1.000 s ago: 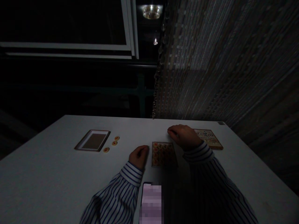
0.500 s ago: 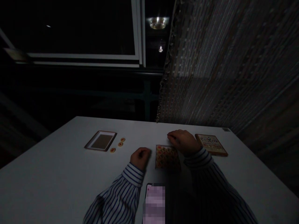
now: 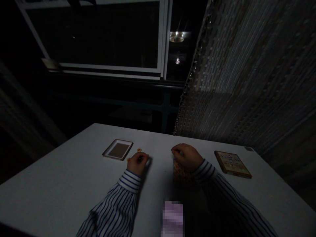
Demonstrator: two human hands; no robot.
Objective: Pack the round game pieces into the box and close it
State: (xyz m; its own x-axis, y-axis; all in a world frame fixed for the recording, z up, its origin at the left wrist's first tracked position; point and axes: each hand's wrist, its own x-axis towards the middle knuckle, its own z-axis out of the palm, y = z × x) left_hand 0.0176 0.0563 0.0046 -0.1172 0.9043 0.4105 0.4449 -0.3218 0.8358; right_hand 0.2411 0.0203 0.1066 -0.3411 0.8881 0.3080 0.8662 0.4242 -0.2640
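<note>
Left hand: curled, beside loose discs, near a shallow tray on a white table. Right hand: fingers bent, partly hiding packed discs. Dim light; cannot tell whether either hand grasps anything.

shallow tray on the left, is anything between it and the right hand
Yes: the left hand and a loose round piece lie between the right hand and the shallow tray; another piece is partly hidden behind that hand.
</note>
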